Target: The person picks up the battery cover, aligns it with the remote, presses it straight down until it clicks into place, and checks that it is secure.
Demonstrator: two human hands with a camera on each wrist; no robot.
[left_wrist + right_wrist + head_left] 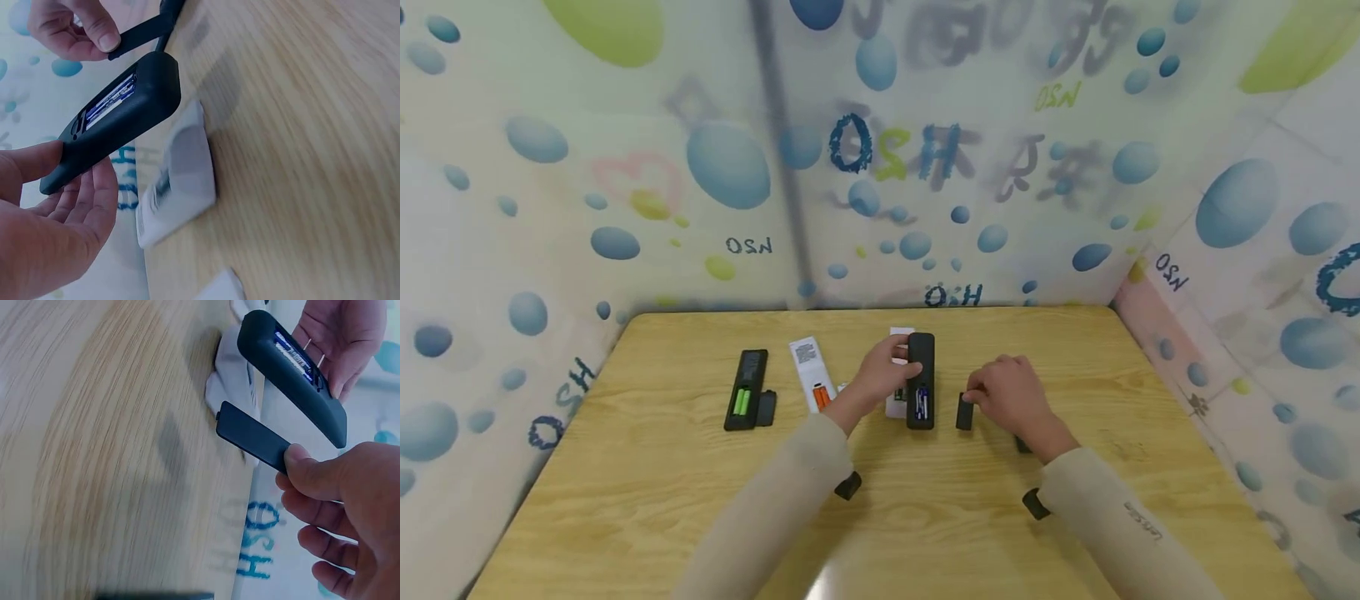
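My left hand (880, 373) holds a black remote control (921, 358) above the table, its back turned up and thumb on its edge. Blue-and-silver batteries (112, 100) lie in the remote's uncovered battery compartment. To the right of the remote, my right hand (1013, 402) pinches one end of a slim black battery cover (965, 414) between thumb and fingers. In the right wrist view, the cover (253, 436) is apart from the remote (284, 372). A white remote (895, 408) lies on the table, partly hidden behind the black remote and left hand.
On the wooden table (940, 517), another black remote (748, 367) holds green batteries, with a dark cover (766, 408) beside it. A white remote (807, 358) with orange batteries lies nearer the middle. A dark item (1023, 445) is partly hidden by the right forearm. A patterned wall stands behind.
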